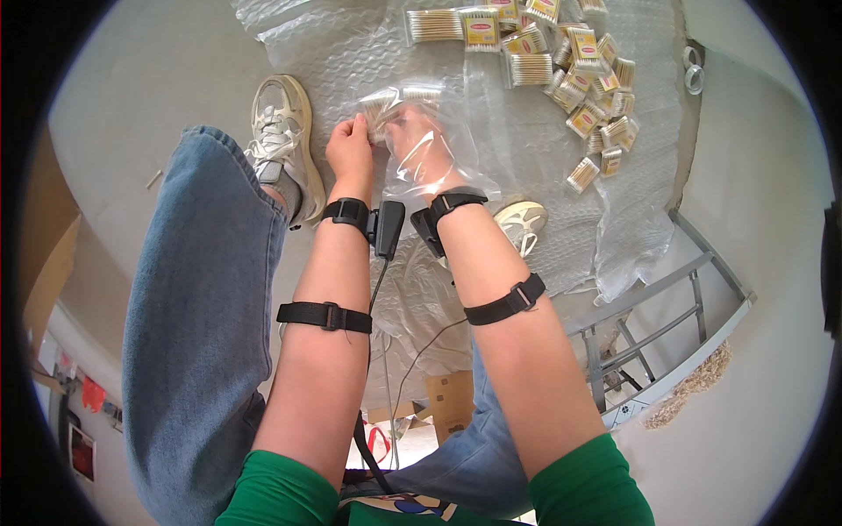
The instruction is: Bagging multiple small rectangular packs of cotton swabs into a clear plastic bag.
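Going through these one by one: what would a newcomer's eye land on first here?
Probably the jumbled pile of cotton swab packs at the upper right, on silvery bubble wrap. Then the shiny clear plastic bag at upper centre, with the right hand showing through it and the left hand at its left edge.

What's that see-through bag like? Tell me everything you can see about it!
The clear bag looks like thin, shiny plastic, crinkled, with bright glare. It's held over bubble wrap, its loose edge facing the person. The left hand pinches its left side; the right hand shows through it, seemingly inside. Cotton swabs show at its far end.
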`<action>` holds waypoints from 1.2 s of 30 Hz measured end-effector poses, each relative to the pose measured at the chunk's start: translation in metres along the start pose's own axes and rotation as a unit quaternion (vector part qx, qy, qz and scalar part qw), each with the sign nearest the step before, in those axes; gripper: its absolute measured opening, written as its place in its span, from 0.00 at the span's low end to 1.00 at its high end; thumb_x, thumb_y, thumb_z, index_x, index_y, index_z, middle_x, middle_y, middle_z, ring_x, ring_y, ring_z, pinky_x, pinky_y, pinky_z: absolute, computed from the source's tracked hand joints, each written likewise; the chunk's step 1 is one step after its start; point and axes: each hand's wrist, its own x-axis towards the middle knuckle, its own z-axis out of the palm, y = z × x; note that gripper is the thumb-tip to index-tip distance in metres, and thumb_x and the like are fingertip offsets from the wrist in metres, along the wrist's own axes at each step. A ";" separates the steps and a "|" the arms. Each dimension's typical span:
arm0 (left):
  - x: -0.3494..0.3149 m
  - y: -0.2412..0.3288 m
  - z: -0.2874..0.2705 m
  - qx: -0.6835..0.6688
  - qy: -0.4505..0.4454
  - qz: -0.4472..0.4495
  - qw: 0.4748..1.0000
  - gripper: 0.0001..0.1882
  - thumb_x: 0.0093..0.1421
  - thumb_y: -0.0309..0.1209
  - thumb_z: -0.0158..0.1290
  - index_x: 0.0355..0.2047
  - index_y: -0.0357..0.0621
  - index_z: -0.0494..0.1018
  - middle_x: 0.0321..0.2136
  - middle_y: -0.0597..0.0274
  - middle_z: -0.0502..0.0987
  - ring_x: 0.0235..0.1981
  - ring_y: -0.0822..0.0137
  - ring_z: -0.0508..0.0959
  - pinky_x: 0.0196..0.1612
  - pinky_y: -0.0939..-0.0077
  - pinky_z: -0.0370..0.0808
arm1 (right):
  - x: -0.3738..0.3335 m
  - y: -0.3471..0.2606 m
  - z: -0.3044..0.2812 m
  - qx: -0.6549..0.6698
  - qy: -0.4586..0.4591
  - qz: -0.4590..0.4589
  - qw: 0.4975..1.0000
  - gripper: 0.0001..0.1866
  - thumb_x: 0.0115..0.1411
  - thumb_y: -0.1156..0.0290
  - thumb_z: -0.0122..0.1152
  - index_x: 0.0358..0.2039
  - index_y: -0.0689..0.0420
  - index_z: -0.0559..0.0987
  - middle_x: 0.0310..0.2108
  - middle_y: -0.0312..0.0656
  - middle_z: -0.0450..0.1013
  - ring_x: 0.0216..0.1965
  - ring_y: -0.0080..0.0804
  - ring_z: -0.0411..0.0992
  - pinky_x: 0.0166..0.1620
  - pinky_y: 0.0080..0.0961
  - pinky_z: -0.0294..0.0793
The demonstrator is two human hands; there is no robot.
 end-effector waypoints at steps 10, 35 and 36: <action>-0.008 0.003 -0.011 -0.229 -0.112 -0.151 0.955 0.10 0.64 0.35 0.47 0.34 0.41 0.72 0.30 0.62 0.76 0.27 0.68 0.76 0.31 0.71 0.76 | 0.009 0.007 -0.018 0.171 -0.150 0.134 0.965 0.25 0.52 0.64 0.63 0.49 0.61 0.73 0.35 0.46 0.76 0.31 0.34 0.75 0.35 0.28 0.74; -0.014 0.028 0.006 0.411 0.004 0.431 0.804 0.25 0.47 0.39 0.62 0.47 0.52 0.72 0.47 0.53 0.68 0.48 0.53 0.69 0.49 0.59 0.67 | 0.003 -0.018 -0.021 -0.159 0.073 0.001 0.985 0.23 0.58 0.71 0.52 0.55 0.48 0.70 0.43 0.54 0.67 0.43 0.52 0.70 0.45 0.42 0.72; -0.013 0.028 0.006 0.412 0.004 0.430 0.803 0.25 0.47 0.39 0.62 0.47 0.52 0.72 0.47 0.53 0.68 0.48 0.53 0.69 0.49 0.59 0.67 | 0.003 -0.017 -0.018 -0.158 0.072 0.001 0.985 0.23 0.58 0.71 0.52 0.55 0.48 0.70 0.43 0.54 0.67 0.43 0.52 0.70 0.45 0.42 0.72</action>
